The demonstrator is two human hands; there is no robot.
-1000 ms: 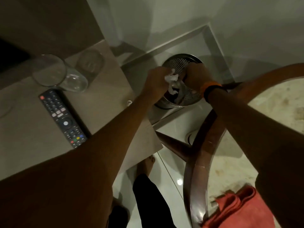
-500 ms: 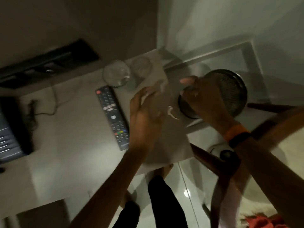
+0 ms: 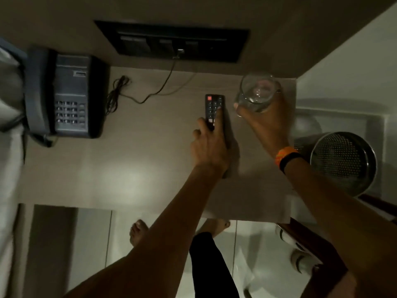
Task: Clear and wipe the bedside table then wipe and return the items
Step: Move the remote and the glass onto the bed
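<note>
The beige bedside table (image 3: 129, 168) fills the middle of the view. A black remote control (image 3: 212, 106) lies near its back right, and my left hand (image 3: 209, 145) grips its lower half, fingers wrapped around it. Right beside it stands a clear drinking glass (image 3: 256, 91), with my right hand (image 3: 264, 123) closed around its side. An orange and black band sits on that wrist. A dark desk telephone (image 3: 66, 95) rests at the table's left, its cord (image 3: 120, 93) trailing to the wall.
A perforated metal waste bin (image 3: 343, 162) stands on the floor to the right of the table. A dark switch panel (image 3: 174, 41) is set in the wall behind. A wooden chair frame (image 3: 311, 244) and my bare feet are below the front edge.
Both hands left the waste bin, where they held crumpled tissue, and swung left over the table. The left now grips the remote and the right grips the glass.
</note>
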